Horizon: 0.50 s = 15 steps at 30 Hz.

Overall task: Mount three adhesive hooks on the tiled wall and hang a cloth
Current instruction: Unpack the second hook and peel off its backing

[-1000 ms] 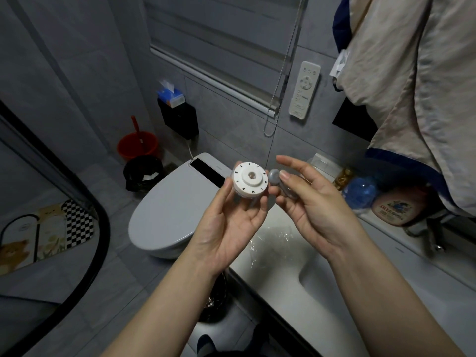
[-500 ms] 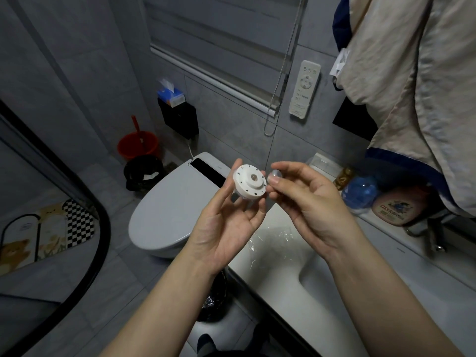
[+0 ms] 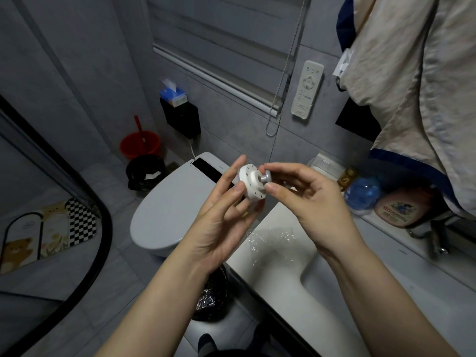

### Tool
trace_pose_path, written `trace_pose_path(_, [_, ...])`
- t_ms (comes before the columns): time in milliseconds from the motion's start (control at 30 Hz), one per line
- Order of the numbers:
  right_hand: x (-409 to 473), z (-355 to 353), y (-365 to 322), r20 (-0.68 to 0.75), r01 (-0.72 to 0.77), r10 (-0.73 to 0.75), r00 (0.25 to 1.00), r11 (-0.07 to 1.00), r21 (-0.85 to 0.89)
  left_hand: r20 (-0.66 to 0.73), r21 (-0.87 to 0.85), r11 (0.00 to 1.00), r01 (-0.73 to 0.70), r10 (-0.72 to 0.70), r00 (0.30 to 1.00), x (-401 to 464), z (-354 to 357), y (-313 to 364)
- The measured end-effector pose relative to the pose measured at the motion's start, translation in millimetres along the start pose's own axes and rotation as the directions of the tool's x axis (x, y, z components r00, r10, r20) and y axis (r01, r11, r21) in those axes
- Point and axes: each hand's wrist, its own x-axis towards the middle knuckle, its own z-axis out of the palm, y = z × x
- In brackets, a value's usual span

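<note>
My left hand [image 3: 221, 215] holds a round white hook base [image 3: 251, 182] by its rim, between thumb and fingers, in front of my chest. A small silver knob [image 3: 265, 177] sticks out of the base's middle. My right hand [image 3: 306, 199] pinches that knob between thumb and forefinger. A beige cloth with a dark blue border [image 3: 417, 81] hangs at the upper right against the grey tiled wall [image 3: 231, 117].
Below my hands is a white washbasin [image 3: 283, 258] with crumpled clear plastic wrap [image 3: 270, 240] on it. A closed toilet [image 3: 167, 210] stands left of it. Bottles [image 3: 396, 207] line the ledge at right. A remote [image 3: 306, 91] and a blind cord [image 3: 280, 91] hang on the wall.
My right hand has brought the silver knob onto the middle of the white base. My left hand has tilted the base so its face turns toward the right.
</note>
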Motion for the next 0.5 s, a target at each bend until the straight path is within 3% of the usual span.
trace_pose_path(233, [2.8, -8.3, -1.5, 0.020, 0.038, -0.034, 0.999, 0.965, -0.258, -0.027, 0.288, 0.955, -0.077, 0.089, 0.996, 1.0, -0.4, 4.0])
trace_pose_path(367, [5.5, -8.3, -1.0, -0.057, -0.095, 0.087, 0.995, 0.981, -0.171, -0.021, 0.482, 0.863, -0.152, 0.185, 0.983, -0.1, 0.6, 4.9])
trace_pose_path(500, [5.2, -8.0, -2.0, -0.070, -0.117, 0.111, 0.991, 0.988, -0.099, 0.038, 0.627, 0.744, -0.230, 0.266, 0.963, -2.8, 4.7, 6.1])
